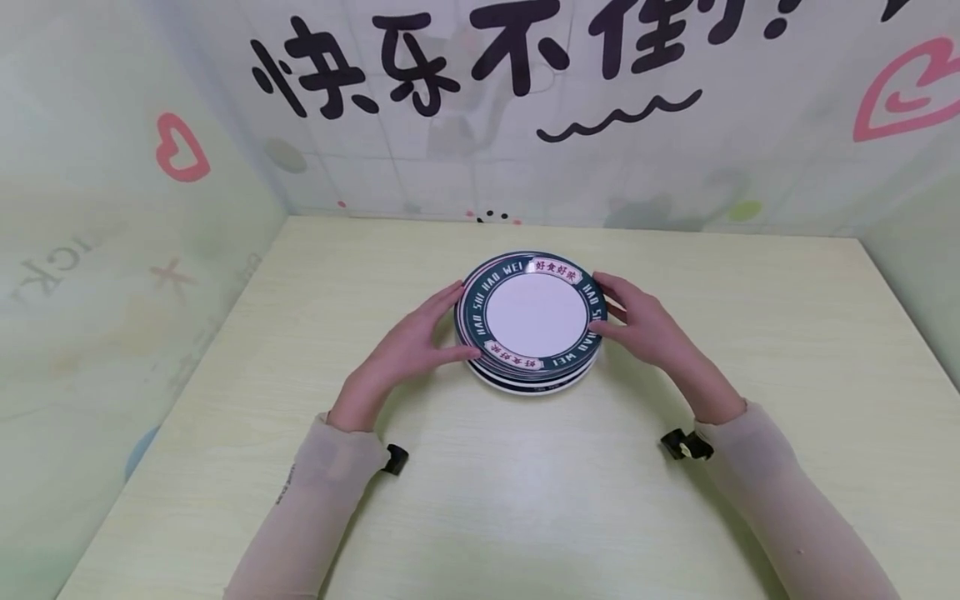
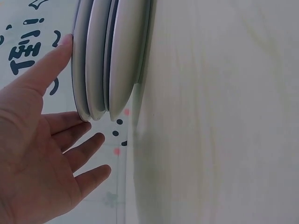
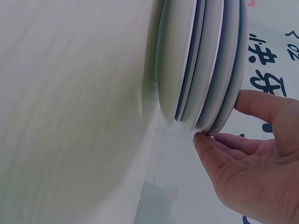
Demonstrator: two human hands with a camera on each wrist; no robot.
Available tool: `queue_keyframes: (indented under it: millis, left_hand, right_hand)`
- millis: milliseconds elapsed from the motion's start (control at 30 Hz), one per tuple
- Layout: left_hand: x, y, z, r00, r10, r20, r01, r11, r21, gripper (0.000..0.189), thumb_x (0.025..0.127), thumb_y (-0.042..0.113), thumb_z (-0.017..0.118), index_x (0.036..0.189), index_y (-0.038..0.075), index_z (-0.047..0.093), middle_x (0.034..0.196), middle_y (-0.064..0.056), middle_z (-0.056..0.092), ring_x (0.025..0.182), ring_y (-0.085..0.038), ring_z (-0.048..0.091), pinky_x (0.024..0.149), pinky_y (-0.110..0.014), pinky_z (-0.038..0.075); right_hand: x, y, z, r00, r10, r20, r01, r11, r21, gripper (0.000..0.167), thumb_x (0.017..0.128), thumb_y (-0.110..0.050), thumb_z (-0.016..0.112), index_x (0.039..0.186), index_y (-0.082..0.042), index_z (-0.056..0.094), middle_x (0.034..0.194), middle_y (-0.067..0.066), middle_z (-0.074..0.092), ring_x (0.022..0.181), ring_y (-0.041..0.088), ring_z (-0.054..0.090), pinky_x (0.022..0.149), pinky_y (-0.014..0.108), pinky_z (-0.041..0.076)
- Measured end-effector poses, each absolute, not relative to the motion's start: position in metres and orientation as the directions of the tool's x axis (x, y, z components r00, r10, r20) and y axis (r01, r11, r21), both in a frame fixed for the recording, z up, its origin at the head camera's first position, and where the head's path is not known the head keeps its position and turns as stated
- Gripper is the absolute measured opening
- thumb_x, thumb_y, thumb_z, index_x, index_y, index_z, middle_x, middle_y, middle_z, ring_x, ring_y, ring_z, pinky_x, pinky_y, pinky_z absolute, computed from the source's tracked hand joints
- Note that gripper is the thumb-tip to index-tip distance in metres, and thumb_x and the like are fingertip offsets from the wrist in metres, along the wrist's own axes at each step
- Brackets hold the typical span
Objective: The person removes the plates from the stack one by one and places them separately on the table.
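Near the far side of the table, a stack of several round plates (image 1: 534,387) carries a top plate (image 1: 536,315) with a white centre and a dark green lettered rim. My left hand (image 1: 408,343) holds the left edge of this top plate, thumb at the front rim and fingers farther back. On the opposite side my right hand (image 1: 647,327) grips its edge, thumb over the rim and fingers behind. The left wrist view shows the left thumb and index fingertips at the top plate's edge (image 2: 79,70), the other fingers spread apart. Pale plate undersides (image 3: 180,60) show below in the right wrist view.
The pale wooden table (image 1: 510,500) meets a printed back wall (image 1: 465,175) behind the stack. Printed side walls (image 1: 112,292) stand left and right. A black wrist camera mount (image 1: 393,460) sits at the left cuff, another mount (image 1: 686,446) at the right.
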State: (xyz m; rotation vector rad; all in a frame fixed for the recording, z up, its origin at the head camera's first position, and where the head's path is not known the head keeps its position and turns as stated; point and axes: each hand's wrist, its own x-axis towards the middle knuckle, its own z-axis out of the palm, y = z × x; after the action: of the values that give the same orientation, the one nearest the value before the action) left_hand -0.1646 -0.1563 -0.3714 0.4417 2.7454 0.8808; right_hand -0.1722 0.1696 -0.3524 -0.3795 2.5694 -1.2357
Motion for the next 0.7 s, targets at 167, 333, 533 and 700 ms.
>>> queue_keyframes:
  millis: [167, 333, 533, 700]
  left_hand:
    - [-0.165, -0.156, -0.372, -0.929, 0.352, -0.116, 0.219, 0.773, 0.595, 0.098, 0.083, 0.049, 0.077, 0.16, 0.022, 0.022, 0.169, 0.001, 0.018, 0.156, -0.028, 0.017, 0.125, -0.053, 0.024]
    - [-0.166, -0.156, -0.372, -0.928, 0.354, -0.118, 0.219, 0.774, 0.594, 0.099, 0.083, 0.05, 0.077, 0.16, 0.022, 0.022, 0.169, 0.001, 0.017, 0.156, -0.029, 0.017, 0.125, -0.054, 0.024]
    - [-0.166, -0.156, -0.372, -0.928, 0.352, -0.119, 0.219, 0.776, 0.591, 0.099, 0.084, 0.05, 0.076, 0.161, 0.023, 0.021, 0.169, 0.001, 0.016, 0.156, -0.03, 0.017, 0.125, -0.055, 0.023]
    - [-0.165, -0.156, -0.371, -0.927, 0.354, -0.12, 0.218, 0.773, 0.596, 0.099, 0.084, 0.049, 0.077, 0.16, 0.022, 0.021, 0.169, 0.001, 0.016, 0.156, -0.029, 0.017, 0.125, -0.054, 0.023]
  right_hand:
    - [-0.174, 0.173, -0.354, -0.933, -0.339, -0.124, -0.103, 0.58, -0.808, 0.071, 0.096, -0.007, 0.063, 0.155, 0.003, 0.025, 0.161, 0.025, 0.029, 0.148, 0.041, 0.032, 0.118, 0.051, 0.037]
    - [-0.176, 0.181, -0.356, -0.931, -0.341, -0.132, -0.07, 0.521, -0.851, 0.069, 0.097, -0.003, 0.061, 0.155, 0.003, 0.026, 0.161, 0.023, 0.03, 0.148, 0.039, 0.033, 0.116, 0.047, 0.038]
    - [-0.175, 0.189, -0.356, -0.929, -0.346, -0.133, -0.051, 0.475, -0.878, 0.066, 0.097, -0.003, 0.061, 0.154, 0.004, 0.029, 0.16, 0.024, 0.033, 0.147, 0.039, 0.035, 0.112, 0.043, 0.04]
    - [-0.172, 0.195, -0.357, -0.931, -0.337, -0.141, -0.029, 0.452, -0.891, 0.065, 0.097, -0.005, 0.061, 0.154, 0.002, 0.03, 0.158, 0.024, 0.035, 0.145, 0.039, 0.039, 0.108, 0.037, 0.044]
